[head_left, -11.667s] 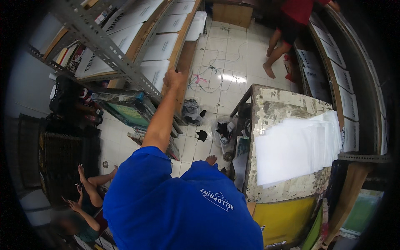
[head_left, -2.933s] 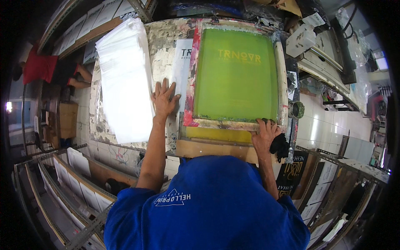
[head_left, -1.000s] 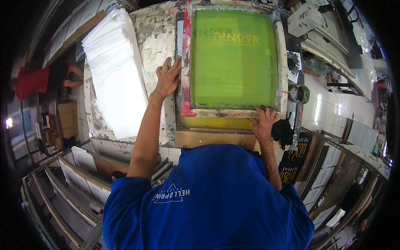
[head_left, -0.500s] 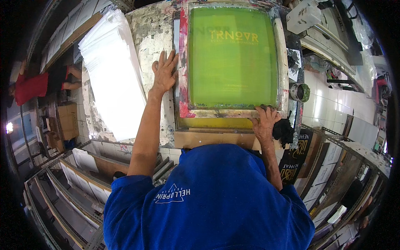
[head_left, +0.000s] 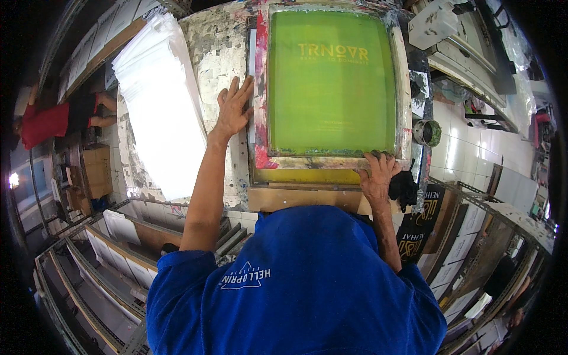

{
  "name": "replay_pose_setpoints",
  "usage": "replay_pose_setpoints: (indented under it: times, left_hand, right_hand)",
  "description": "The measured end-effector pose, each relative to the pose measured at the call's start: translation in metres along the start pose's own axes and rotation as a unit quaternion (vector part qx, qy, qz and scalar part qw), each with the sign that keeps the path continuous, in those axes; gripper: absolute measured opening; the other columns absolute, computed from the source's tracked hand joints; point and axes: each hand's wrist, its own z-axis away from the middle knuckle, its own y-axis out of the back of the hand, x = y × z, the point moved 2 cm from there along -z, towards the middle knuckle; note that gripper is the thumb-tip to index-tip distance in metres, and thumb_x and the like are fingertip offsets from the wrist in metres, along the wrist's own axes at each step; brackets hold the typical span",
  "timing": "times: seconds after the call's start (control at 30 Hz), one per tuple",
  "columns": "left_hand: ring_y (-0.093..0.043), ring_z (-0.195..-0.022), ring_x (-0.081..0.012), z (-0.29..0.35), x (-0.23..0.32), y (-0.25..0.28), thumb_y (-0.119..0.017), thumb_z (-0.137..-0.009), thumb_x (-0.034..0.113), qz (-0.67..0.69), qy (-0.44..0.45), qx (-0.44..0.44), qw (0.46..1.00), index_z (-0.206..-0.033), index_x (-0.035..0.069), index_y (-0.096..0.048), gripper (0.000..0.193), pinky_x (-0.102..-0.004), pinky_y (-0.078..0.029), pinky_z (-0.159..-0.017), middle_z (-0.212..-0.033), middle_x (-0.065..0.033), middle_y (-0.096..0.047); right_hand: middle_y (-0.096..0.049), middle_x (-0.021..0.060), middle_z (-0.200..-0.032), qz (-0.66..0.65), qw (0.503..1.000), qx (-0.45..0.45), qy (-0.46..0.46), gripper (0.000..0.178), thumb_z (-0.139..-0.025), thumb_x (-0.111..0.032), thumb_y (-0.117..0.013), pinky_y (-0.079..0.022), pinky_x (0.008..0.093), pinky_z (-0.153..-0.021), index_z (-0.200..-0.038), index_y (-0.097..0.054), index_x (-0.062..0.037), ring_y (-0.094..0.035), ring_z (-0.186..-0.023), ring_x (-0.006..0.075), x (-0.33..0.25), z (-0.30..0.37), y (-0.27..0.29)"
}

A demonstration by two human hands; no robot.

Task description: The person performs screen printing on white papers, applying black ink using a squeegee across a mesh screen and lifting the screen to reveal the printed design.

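Observation:
A screen printing frame (head_left: pixel 331 161) with green mesh and pale yellow lettering lies in front of me. Its wooden rim is stained with paint, pink along the left side. My right hand (head_left: pixel 378 174) grips the near rim close to the right corner, fingers curled over the top. Beside the left rim, my left hand (head_left: pixel 234 112) is open with its fingers spread, at the edge of a pale sheet (head_left: pixel 252 65) that shows in a narrow strip. Most of that sheet is hidden under the frame. A yellow surface (head_left: pixel 307 176) shows below the near rim.
A tall stack of white sheets (head_left: pixel 160 112) rests on the stained table (head_left: pixel 213 59) at left. Right of the frame are a round container (head_left: pixel 426 132) and a black cloth (head_left: pixel 403 188). Metal racks (head_left: pixel 89 260) stand nearby. Another person (head_left: pixel 50 124) is at far left.
My left hand has shifted slightly toward me, along the frame's left side. The dark print beneath the mesh looks fainter. My right hand keeps its grip on the rim.

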Motion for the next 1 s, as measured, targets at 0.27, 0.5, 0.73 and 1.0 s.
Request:
replay_pose_setpoints:
  times: [0.27,0.5,0.73,1.0]
  left_hand:
    - [-0.020,-0.150,-0.0361,0.009,0.004,-0.003,-0.070,-0.081,0.014,-0.009,0.000,-0.009,1.000,-0.152,0.012,-0.037,0.079,-0.0581,-0.016,-0.115,-0.162,-0.0038,-0.030]
    - [-0.020,-0.150,-0.0353,0.018,0.011,-0.003,-0.068,-0.081,0.015,0.003,0.007,-0.006,1.000,-0.152,0.013,-0.038,0.077,-0.0576,-0.014,-0.117,-0.162,-0.0034,-0.030]
    - [-0.023,-0.149,-0.0344,0.021,0.010,-0.002,-0.063,-0.086,0.019,0.010,-0.011,0.015,1.000,-0.152,0.013,-0.039,0.071,-0.0564,-0.016,-0.116,-0.160,-0.0045,-0.033]
    - [-0.030,-0.145,-0.0329,-0.022,-0.002,0.005,-0.059,-0.090,0.016,0.010,0.009,0.101,0.995,-0.150,0.013,-0.041,0.062,-0.0523,-0.021,-0.111,-0.159,-0.0072,-0.034]
  right_hand:
    - [-0.057,0.0136,-0.113,0.018,1.000,-0.005,-0.001,0.053,-0.067,-0.013,-0.080,-0.026,0.0544,-0.101,-0.117,-0.064,-0.0109,-0.046,-0.114,0.0373,0.003,0.001,-0.006]
    - [-0.055,0.0143,-0.113,0.018,1.000,0.005,0.000,0.048,-0.070,-0.016,-0.077,-0.026,0.0551,-0.099,-0.116,-0.065,-0.0102,-0.044,-0.114,0.0380,0.001,0.001,-0.005]
    - [-0.055,0.0147,-0.112,0.018,1.000,-0.008,-0.006,0.046,-0.069,-0.014,-0.074,-0.026,0.0554,-0.099,-0.115,-0.065,-0.0108,-0.045,-0.113,0.0385,0.009,0.003,-0.017]
    - [-0.055,0.0145,-0.110,0.013,1.000,-0.007,-0.011,0.046,-0.066,-0.010,-0.075,-0.026,0.0541,-0.100,-0.112,-0.065,-0.0101,-0.045,-0.112,0.0387,0.002,-0.001,-0.011]
